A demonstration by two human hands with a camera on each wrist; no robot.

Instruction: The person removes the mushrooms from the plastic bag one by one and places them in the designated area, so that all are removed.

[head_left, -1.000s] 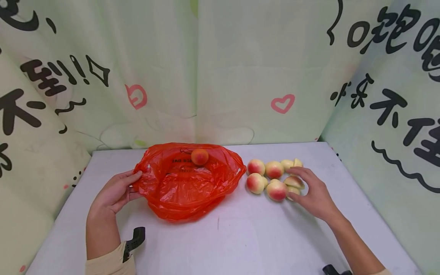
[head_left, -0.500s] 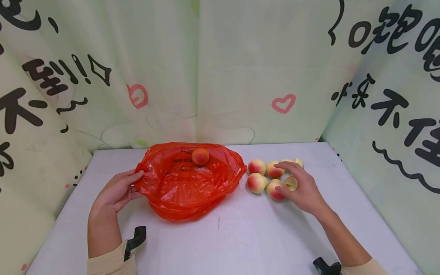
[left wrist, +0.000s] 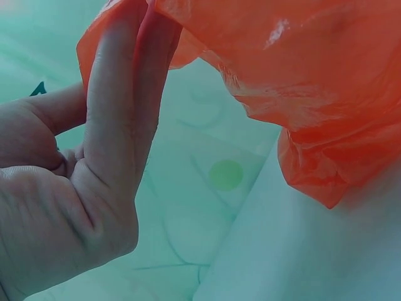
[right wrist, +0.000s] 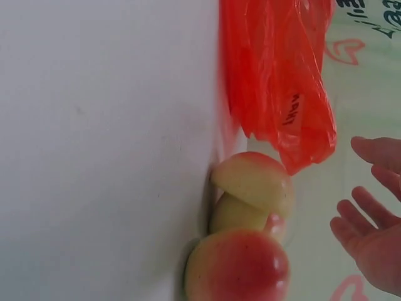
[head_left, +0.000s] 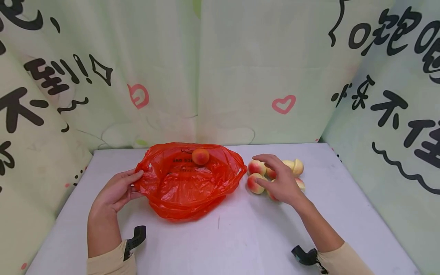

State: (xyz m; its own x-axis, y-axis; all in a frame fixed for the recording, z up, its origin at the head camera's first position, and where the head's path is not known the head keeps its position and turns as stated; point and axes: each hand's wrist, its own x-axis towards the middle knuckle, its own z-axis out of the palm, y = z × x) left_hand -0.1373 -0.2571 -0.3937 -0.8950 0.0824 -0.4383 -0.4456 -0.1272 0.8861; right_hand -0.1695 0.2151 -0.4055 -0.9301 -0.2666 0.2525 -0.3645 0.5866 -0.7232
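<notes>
A red plastic bag [head_left: 185, 191] lies spread on the table with its mouth gaping. My left hand [head_left: 115, 193] pinches the bag's left edge between thumb and fingers; the left wrist view shows those fingers [left wrist: 113, 100] against the film. One peach [head_left: 200, 156] is inside, near the back rim. Right of the bag, several red-and-yellow peaches [head_left: 255, 183] sit in a cluster. Over them hovers my right hand [head_left: 282, 181], thumb and fingers spread, holding nothing. In the right wrist view its fingers stay apart from the peach [right wrist: 238, 266] below. The hand hides part of the cluster.
The white table [head_left: 227, 244] meets a pale printed curtain [head_left: 237, 76] behind and at both sides. Each forearm wears a black wrist mount, one by the left sleeve [head_left: 135, 240] and another by the right sleeve [head_left: 306, 256].
My right hand has moved left across the cluster, from its right end to above the peaches nearest the bag. The left hand and bag stay nearly still.
</notes>
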